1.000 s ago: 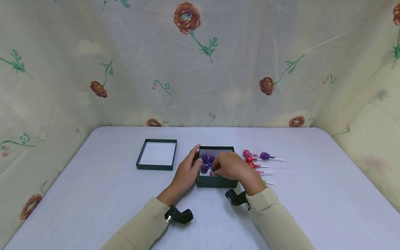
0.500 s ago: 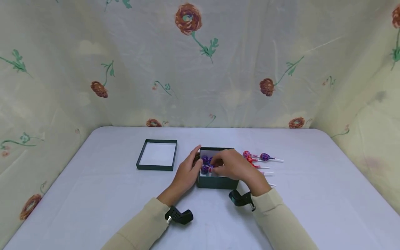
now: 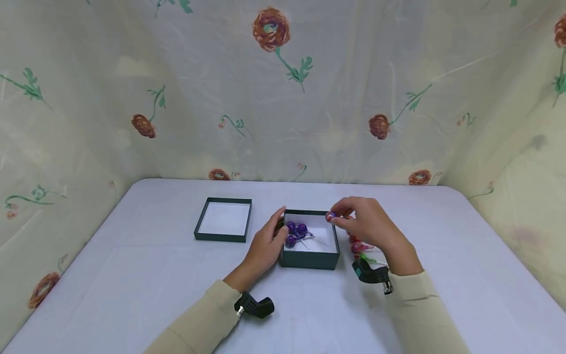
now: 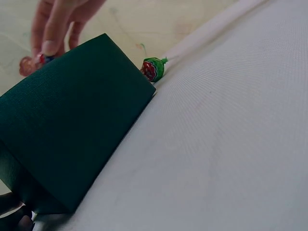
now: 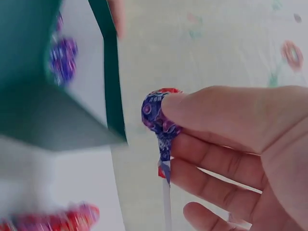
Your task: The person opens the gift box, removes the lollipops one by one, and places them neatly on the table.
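Observation:
My left hand [image 3: 263,243] grips the left side of a dark green box [image 3: 309,260], with the thumb at its rim. Inside the open box, several purple-wrapped lollipops [image 3: 298,235] lie grouped at the left, white sticks pointing right. Above the far right corner, my right hand [image 3: 369,223] pinches a purple and red lollipop [image 3: 330,216]. The right wrist view shows the thumb on the wrapped head of this lollipop [image 5: 154,113], its stick hanging down and the other fingers behind. Part of the right hand [image 4: 60,24] also appears beyond the box wall [image 4: 77,110] in the left wrist view.
The box's lid [image 3: 223,220] lies inside-up on the white tablecloth [image 3: 155,255], left of the box. Right of the box are several red and pink lollipops [image 3: 355,246] and a green one [image 3: 366,257], partly hidden by my right hand. A flowered curtain [image 3: 327,113] hangs behind.
My right hand has moved from inside the box up and right, and now holds the lollipop. The purple lollipop at the table's right is no longer visible there. My left hand stays put.

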Action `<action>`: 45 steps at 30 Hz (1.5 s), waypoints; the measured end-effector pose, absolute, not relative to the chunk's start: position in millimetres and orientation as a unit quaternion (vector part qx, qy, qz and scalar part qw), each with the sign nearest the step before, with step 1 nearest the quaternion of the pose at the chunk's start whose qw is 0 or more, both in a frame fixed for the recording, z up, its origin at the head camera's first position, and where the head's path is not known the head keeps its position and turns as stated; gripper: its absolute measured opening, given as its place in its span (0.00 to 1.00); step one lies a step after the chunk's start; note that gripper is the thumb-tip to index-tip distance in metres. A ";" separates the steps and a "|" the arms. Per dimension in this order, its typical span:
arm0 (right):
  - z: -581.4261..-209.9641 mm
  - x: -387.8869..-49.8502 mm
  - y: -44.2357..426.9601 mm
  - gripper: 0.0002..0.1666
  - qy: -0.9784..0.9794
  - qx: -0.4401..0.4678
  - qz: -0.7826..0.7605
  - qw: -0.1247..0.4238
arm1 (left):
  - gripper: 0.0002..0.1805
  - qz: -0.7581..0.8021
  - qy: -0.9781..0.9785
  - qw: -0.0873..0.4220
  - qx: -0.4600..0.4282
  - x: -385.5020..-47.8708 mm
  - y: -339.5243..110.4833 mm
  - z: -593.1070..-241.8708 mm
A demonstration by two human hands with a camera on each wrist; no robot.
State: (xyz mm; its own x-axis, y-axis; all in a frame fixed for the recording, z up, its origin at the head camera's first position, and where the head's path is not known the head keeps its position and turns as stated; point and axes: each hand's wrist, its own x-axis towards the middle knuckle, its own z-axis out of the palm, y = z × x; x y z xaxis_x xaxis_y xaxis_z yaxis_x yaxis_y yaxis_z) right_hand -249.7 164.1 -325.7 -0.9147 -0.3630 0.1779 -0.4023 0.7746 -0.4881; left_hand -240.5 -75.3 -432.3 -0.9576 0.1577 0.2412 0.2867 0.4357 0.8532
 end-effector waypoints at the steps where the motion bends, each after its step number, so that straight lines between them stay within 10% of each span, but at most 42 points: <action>1: -325.7 -250.8 170.8 0.11 -0.944 0.192 0.265 0.037 | 0.29 -0.515 -0.845 0.063 -0.132 -240.4 -75.5 -432.3; 29: -359.9 -264.2 256.3 0.17 -0.970 0.045 0.228 -0.075 | 0.29 -0.514 -0.844 0.066 -0.135 -241.6 -74.5 -433.5; 45: -342.2 -260.0 236.8 0.15 -0.967 0.080 0.238 -0.035 | 0.29 -0.515 -0.845 0.059 -0.131 -241.1 -74.9 -433.0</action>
